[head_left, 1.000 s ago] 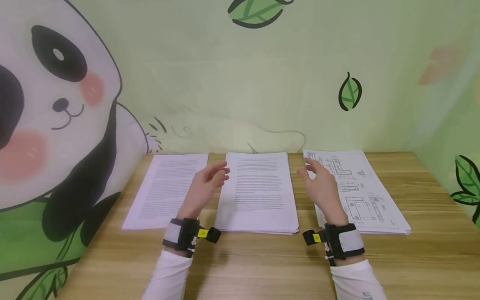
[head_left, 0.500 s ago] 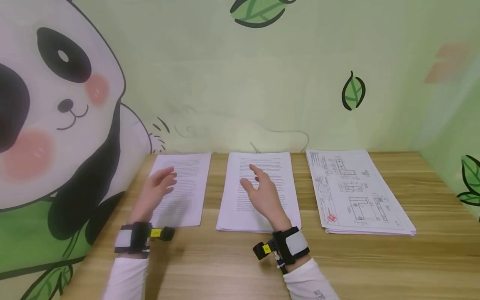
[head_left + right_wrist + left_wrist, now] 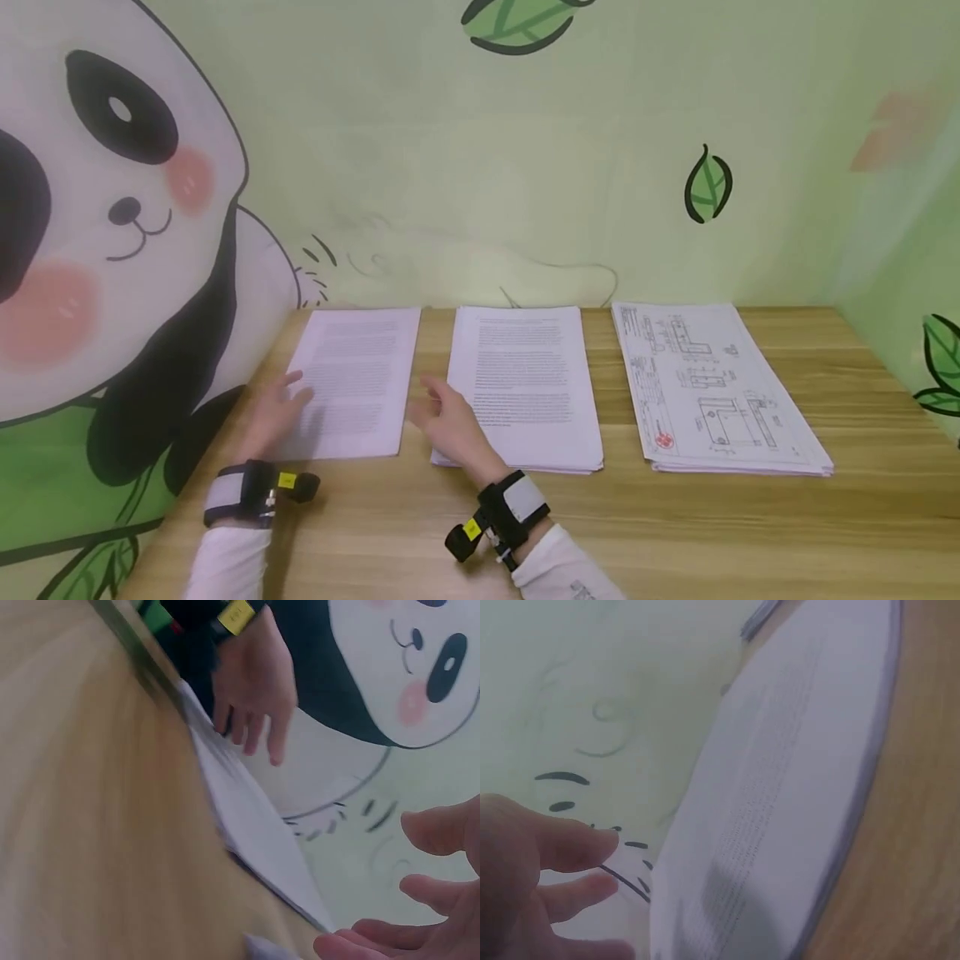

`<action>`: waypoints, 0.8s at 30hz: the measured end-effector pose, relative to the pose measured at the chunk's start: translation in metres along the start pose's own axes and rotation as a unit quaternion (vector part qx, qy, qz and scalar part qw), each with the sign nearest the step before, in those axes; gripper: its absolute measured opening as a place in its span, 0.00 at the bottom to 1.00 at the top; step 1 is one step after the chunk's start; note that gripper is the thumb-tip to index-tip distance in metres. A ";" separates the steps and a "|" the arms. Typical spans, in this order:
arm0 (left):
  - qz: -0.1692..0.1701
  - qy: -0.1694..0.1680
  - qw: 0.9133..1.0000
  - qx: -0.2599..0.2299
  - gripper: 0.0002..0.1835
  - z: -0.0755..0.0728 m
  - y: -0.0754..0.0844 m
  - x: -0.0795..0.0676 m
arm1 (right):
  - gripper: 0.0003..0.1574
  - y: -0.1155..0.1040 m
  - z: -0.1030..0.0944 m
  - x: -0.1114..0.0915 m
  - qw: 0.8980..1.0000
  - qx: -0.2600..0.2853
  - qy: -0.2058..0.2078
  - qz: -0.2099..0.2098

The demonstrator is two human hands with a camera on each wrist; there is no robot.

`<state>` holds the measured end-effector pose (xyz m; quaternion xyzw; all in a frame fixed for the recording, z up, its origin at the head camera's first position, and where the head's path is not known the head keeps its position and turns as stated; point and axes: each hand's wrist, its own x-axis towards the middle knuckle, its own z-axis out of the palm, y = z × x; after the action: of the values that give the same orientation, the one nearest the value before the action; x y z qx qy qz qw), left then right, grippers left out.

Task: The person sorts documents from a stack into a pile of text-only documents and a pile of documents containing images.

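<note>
My left hand [image 3: 272, 417] hovers at the left edge of the left paper stack [image 3: 352, 375], thumb and fingers spread with nothing between them. In the left wrist view the same stack [image 3: 780, 787] lies beside the loosely bent fingers [image 3: 577, 844]. Over the gap between the left and middle stacks is my right hand [image 3: 450, 421], its fingers spread and holding nothing. It covers part of the left edge of the middle stack [image 3: 525, 375], which carries printed text. The right wrist view shows both hands apart from the left stack's near edge.
A third stack [image 3: 720, 392], printed with technical drawings and a red stamp, lies on the right of the wooden table [image 3: 675, 533]. Behind stands a pale green wall [image 3: 450, 167] with a panda picture [image 3: 150, 208] at left. Each wrist wears a strapped camera.
Both hands have moved left across the table and lowered toward the left stack. The right hand came from the drawings, over the middle stack. The stacks have stayed in place.
</note>
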<state>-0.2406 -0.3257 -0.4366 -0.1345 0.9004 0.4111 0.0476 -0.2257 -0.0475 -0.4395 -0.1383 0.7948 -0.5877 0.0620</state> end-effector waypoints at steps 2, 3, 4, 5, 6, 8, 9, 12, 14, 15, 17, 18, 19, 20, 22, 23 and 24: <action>-0.003 0.005 1.000 0.018 0.40 0.001 -0.003 0.002 | 0.34 0.004 0.011 0.001 1.000 0.015 -0.014 0.019; -0.004 0.007 1.000 0.022 0.40 0.002 -0.004 0.003 | 0.34 0.006 0.017 0.001 0.999 0.024 -0.017 0.029; -0.006 0.004 1.000 0.018 0.40 0.003 -0.005 0.003 | 0.34 0.008 0.021 0.001 0.999 0.032 -0.018 0.037; -0.009 0.002 1.000 0.018 0.40 0.004 -0.006 0.004 | 0.34 0.009 0.025 0.001 0.998 0.040 -0.016 0.043; -0.007 -0.001 1.000 0.020 0.39 0.005 -0.006 0.004 | 0.33 0.010 0.029 0.002 0.998 0.045 -0.013 0.045; 0.000 -0.008 0.999 0.031 0.38 0.007 -0.007 0.007 | 0.33 0.011 0.035 0.003 0.996 0.067 -0.010 0.054; 0.001 -0.012 0.999 0.037 0.38 0.008 -0.007 0.008 | 0.33 0.010 0.038 0.003 0.995 0.077 -0.010 0.058; -0.003 -0.012 0.999 0.052 0.36 0.010 -0.007 0.009 | 0.33 0.012 0.045 0.005 0.991 0.110 -0.007 0.074; -0.010 -0.011 0.998 0.056 0.35 0.011 -0.006 0.009 | 0.32 0.013 0.047 0.007 0.987 0.137 -0.001 0.082; -0.014 -0.011 0.998 0.057 0.35 0.012 -0.005 0.009 | 0.32 0.014 0.048 0.008 0.984 0.154 0.002 0.083; -0.019 -0.010 0.998 0.057 0.34 0.011 -0.004 0.008 | 0.32 0.016 0.046 0.011 0.975 0.202 0.006 0.097; -0.021 -0.010 0.998 0.058 0.34 0.011 -0.003 0.007 | 0.32 0.016 0.045 0.012 0.967 0.233 0.005 0.105; -0.022 -0.011 0.998 0.057 0.34 0.011 -0.003 0.006 | 0.33 0.017 0.043 0.013 0.958 0.263 0.003 0.112; -0.024 -0.012 0.998 0.055 0.34 0.010 -0.002 0.005 | 0.34 0.017 0.041 0.014 0.949 0.290 0.000 0.120; -0.026 -0.014 0.998 0.055 0.35 0.009 -0.001 0.003 | 0.37 0.017 0.038 0.016 0.933 0.333 -0.008 0.138; -0.027 -0.016 0.998 0.055 0.35 0.009 -0.001 0.003 | 0.39 0.017 0.037 0.017 0.927 0.347 -0.011 0.142; -0.027 -0.020 0.998 0.055 0.35 0.009 0.000 0.003 | 0.41 0.017 0.036 0.018 0.923 0.355 -0.013 0.148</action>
<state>-0.2434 -0.3197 -0.4429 -0.1478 0.9164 0.3624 0.0836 -0.2358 -0.0807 -0.4655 0.0039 0.5442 -0.8139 0.2037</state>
